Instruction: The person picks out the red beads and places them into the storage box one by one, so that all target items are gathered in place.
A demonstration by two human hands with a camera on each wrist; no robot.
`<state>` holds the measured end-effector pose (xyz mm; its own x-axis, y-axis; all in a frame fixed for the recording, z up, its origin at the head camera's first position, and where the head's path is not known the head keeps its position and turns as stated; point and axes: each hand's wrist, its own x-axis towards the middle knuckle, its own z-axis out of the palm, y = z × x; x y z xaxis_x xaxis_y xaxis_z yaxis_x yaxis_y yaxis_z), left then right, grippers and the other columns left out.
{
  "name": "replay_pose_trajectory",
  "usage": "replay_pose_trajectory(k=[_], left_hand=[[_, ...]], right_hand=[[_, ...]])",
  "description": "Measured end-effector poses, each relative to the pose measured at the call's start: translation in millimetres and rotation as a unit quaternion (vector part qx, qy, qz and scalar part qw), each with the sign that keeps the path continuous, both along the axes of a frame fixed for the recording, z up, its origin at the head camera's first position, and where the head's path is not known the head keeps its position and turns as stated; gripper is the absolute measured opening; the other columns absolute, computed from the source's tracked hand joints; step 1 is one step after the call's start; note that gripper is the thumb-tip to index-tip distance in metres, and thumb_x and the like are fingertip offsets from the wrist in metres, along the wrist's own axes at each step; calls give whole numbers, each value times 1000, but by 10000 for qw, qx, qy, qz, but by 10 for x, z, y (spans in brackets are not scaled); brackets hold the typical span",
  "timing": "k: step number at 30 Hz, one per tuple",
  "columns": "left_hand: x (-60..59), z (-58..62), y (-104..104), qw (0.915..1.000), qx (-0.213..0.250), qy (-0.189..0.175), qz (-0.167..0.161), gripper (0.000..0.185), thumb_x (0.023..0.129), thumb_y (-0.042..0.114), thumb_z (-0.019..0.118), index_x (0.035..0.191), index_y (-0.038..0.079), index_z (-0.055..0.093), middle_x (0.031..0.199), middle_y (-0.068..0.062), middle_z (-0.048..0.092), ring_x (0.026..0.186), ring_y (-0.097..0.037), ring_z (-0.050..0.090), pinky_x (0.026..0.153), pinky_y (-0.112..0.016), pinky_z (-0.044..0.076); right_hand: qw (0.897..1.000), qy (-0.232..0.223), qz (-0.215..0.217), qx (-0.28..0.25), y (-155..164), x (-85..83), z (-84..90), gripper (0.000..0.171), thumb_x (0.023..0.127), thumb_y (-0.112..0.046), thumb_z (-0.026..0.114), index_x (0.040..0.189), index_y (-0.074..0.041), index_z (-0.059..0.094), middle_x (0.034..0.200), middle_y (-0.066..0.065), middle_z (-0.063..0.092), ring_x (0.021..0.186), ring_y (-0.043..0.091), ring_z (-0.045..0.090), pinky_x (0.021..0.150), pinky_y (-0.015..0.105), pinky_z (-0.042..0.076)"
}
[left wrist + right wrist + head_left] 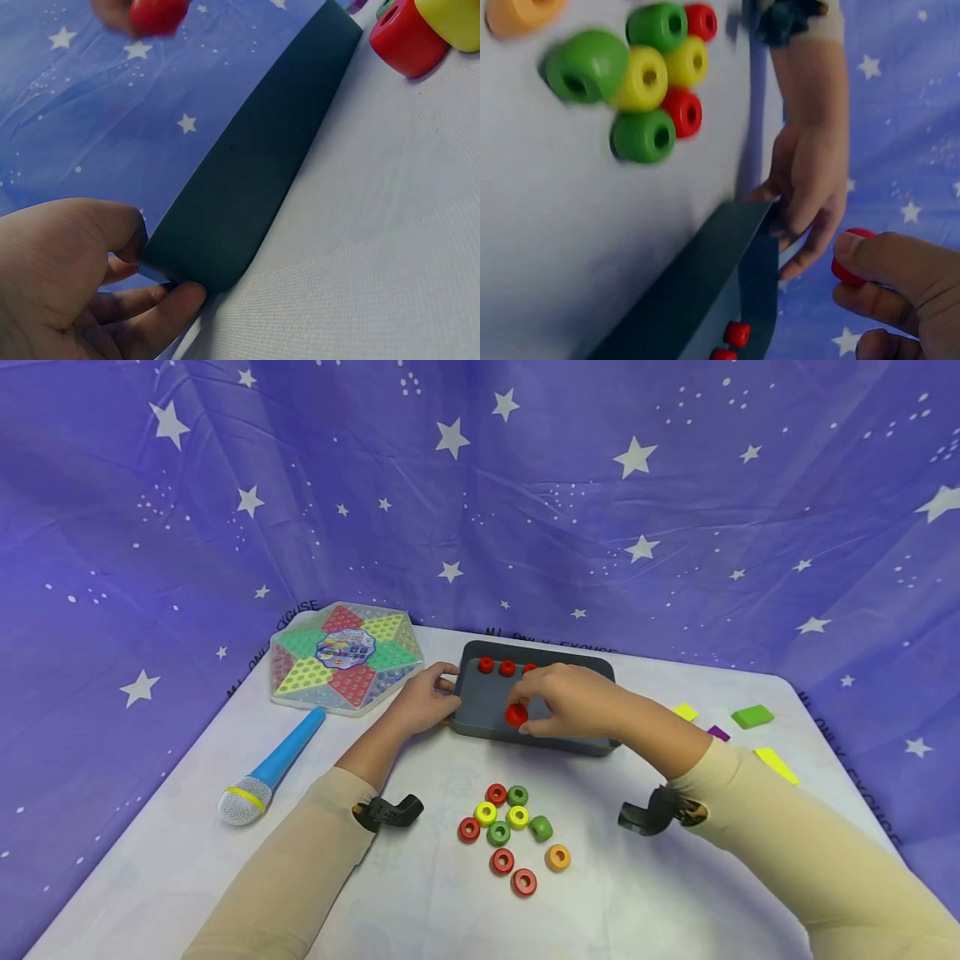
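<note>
**Red bead held over the grey tray: three views compared**

Your right hand [573,700] pinches a round red plastic bead [516,715] between thumb and fingertips, above the floor of the shallow dark grey rectangular tray [491,702] on the white worktop [420,893]. Your left hand [422,697] grips the tray's left end, fingers curled over the rim.

Only the head view shows the whole layout: three small red beads [507,667] lined along the tray's far wall, the third partly behind your right hand, and a loose cluster of red, green, yellow and orange ring beads [513,835] on the worktop nearer to you, apart from the tray.

The left wrist view alone shows the tray's outer wall [255,165] from close by, with your thumb under its corner; the held bead [156,13] appears there blurred and cut off by the top edge.

The right wrist view shows the thumb [870,251] pressed on the bead [851,262], most of it hidden behind the fingers, and two of the tray's beads [736,334] at the lower edge, one cropped.
</note>
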<state>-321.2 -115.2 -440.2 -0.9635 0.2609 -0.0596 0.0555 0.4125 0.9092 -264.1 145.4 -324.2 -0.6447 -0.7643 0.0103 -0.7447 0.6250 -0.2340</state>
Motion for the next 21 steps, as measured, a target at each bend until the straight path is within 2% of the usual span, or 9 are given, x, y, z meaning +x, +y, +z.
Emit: replay_pose_trajectory(k=[3, 7, 11, 15, 21], left_hand=[[0, -5, -7, 10000, -36, 32, 6, 57, 88, 14, 62, 143, 11, 51, 121, -14, 66, 98, -25, 71, 69, -34, 62], [-2, -10, -4, 10000, -12, 57, -2, 56, 88, 14, 62, 143, 11, 51, 121, -14, 67, 96, -24, 71, 68, -34, 62], [8, 3, 9, 10000, 12, 14, -19, 55, 88, 13, 62, 142, 11, 51, 121, -14, 67, 96, -24, 71, 68, -35, 62], [12, 12, 9, 10000, -16, -66, -29, 55, 88, 13, 63, 141, 12, 51, 122, -13, 66, 97, -24, 71, 69, -35, 62], [-5, 9, -1, 10000, -60, -55, -33, 55, 89, 13, 63, 143, 12, 50, 122, -13, 67, 97, -24, 71, 68, -35, 62]], right_hand=[[9996, -272, -84, 5, -72, -170, -6, 27, 89, -27, 77, 115, -22, 72, 103, -9, 69, 68, 11, 55, 63, 29, 52], [9982, -582, -97, -49, -159, -373, -42, 29, 89, -26, 78, 116, -20, 72, 101, -8, 69, 69, 13, 57, 64, 30, 53], [9970, -773, -25, -18, -255, -540, -65, 29, 88, -23, 79, 116, -18, 72, 104, -8, 71, 88, 16, 64, 79, 32, 57], [9967, -789, 73, 177, -369, -690, -69, 27, 88, -20, 80, 114, -16, 72, 102, -6, 70, 97, 18, 65, 87, 34, 56], [9958, -777, 34, 484, -519, -943, -141, 24, 88, -18, 78, 111, -15, 72, 100, -3, 71, 91, 16, 64, 81, 34, 56]])
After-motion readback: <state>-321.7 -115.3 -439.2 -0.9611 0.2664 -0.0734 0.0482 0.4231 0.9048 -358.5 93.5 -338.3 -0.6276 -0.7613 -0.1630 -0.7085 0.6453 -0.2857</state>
